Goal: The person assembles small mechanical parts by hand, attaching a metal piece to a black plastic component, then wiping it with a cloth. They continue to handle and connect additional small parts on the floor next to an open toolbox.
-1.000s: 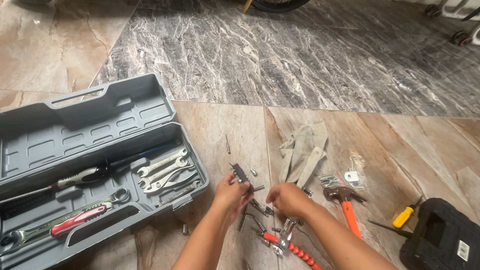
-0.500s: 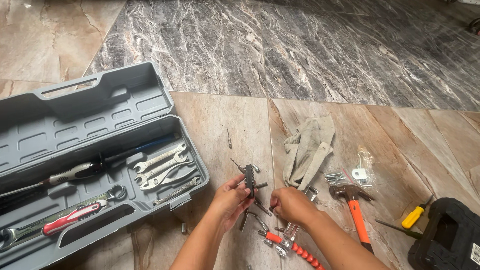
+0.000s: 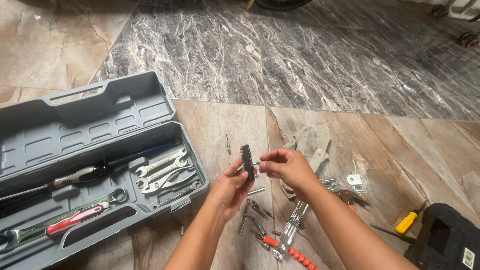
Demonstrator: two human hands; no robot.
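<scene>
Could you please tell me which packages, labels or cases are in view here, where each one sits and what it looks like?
Tool case: left on the floor, open, grey plastic, rectangular, holding wrenches and a screwdriver.
Clear plastic bag: right of the right hand, small, crumpled, with small white and metal parts inside.
Black case: bottom right corner, boxy.
White label: on the black case, small, rectangular, dark print.

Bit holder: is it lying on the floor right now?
No, the left hand holds the black bit holder up above the floor.
</scene>
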